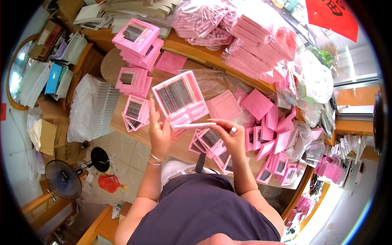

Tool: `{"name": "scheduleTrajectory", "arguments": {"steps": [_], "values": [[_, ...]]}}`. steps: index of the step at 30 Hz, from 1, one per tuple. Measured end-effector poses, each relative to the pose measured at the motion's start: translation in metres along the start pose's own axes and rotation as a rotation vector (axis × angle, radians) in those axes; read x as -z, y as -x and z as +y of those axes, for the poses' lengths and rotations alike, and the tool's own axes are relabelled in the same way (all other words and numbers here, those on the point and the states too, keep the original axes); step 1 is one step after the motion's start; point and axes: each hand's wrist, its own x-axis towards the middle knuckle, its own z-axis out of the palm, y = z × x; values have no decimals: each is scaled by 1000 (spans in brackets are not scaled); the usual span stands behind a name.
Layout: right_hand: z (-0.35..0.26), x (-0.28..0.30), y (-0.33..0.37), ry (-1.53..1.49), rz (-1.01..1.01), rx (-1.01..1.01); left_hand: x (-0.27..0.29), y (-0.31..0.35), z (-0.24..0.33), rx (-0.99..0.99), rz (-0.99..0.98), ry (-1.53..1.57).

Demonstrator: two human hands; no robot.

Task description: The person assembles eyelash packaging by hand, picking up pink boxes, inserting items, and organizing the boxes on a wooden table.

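In my left hand [159, 132] I hold up a pink case of false eyelashes [174, 94], tilted, with rows of dark lash clusters behind its window and pale moulded slots along its lower part. My right hand [232, 139] pinches a slim pale-pink tube [195, 126] just below the case. The tube lies level, its left end close to my left fingers. A second white-ended stick [233, 130] shows by my right fingers; most of it is hidden. Below my hands lie several more lash cases [210, 138], overlapping on the table.
Stacked pink lash cases [136, 36] stand at the far left of the wooden table [173, 152]. An opened pink box [224, 107] and piled pink cards [257, 104] lie to the right. Plastic-wrapped pink packages [261, 45] fill the back ledge. A black fan [64, 179] stands on the left.
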Motion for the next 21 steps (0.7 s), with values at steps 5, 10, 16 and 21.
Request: {"name": "scheduleTrajectory", "arguments": {"steps": [5, 10, 16, 21], "values": [[-1, 16, -16, 24, -14, 31, 10, -1, 4, 18, -165, 51], [5, 17, -23, 40, -5, -3, 15, 4, -9, 150, -251, 51], [14, 12, -22, 125, 31, 9, 3, 12, 4, 275, -217, 186], [32, 6, -15, 94, 136, 101, -9, 16, 4, 148, -193, 253]]}}
